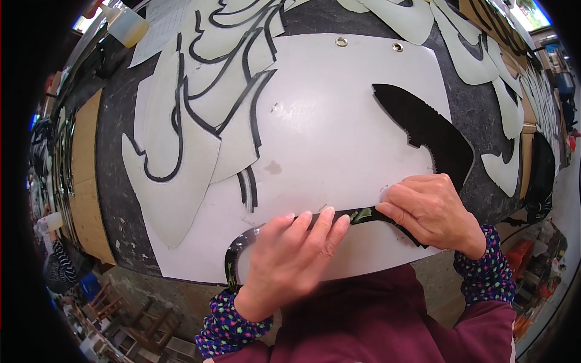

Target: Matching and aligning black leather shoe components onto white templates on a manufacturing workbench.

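Note:
A curved black strip with green patches lies along the near edge of a white board. Its left end bends down toward my left wrist. My left hand rests flat on the strip's middle, fingers stretched out. Bent fingers of my right hand pinch the strip toward its right end; the fingertips partly hide the grip. Just beyond that hand lies a black curved cut piece with a finely notched inner edge, its lower end hidden behind my knuckles.
Pale curved pieces edged with black strips overlap on the board's left. More pale cut pieces lie at the far right. A plastic bottle with yellowish liquid stands far left, near cardboard. Two metal eyelets pierce the board's far edge.

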`<action>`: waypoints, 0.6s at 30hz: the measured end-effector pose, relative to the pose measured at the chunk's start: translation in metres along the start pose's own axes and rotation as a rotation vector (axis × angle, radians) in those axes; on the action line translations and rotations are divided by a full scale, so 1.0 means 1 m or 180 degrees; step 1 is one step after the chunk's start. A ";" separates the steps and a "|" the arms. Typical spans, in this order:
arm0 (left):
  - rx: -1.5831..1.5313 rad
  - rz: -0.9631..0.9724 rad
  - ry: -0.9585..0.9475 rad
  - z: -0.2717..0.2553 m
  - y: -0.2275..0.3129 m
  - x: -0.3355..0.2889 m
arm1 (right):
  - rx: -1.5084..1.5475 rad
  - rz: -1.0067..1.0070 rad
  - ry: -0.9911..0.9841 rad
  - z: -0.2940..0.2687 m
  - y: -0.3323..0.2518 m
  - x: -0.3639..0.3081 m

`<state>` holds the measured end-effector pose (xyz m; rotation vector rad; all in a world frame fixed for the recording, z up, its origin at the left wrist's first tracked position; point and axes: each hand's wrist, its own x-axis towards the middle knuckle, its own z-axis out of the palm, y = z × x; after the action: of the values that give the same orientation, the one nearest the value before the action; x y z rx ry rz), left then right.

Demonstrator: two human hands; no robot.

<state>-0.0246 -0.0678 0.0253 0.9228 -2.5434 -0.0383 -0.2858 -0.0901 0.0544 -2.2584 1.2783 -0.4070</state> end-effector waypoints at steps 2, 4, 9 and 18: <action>-0.0052 -0.0019 -0.0002 0.000 0.000 0.000 | -0.0058 0.0027 -0.0034 0.000 0.001 0.000; -0.0105 -0.0039 -0.0002 0.001 0.000 0.000 | -0.0029 0.0058 -0.0078 -0.001 0.001 0.000; -0.0138 -0.0030 -0.0011 0.000 0.000 -0.001 | -0.0025 0.0067 -0.0113 -0.002 0.001 -0.001; 0.0081 0.0058 -0.0095 -0.001 0.001 0.000 | -0.0062 0.0018 -0.0002 0.000 0.001 -0.001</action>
<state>-0.0249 -0.0670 0.0264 0.9151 -2.5852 -0.0143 -0.2870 -0.0899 0.0538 -2.2703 1.2933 -0.3935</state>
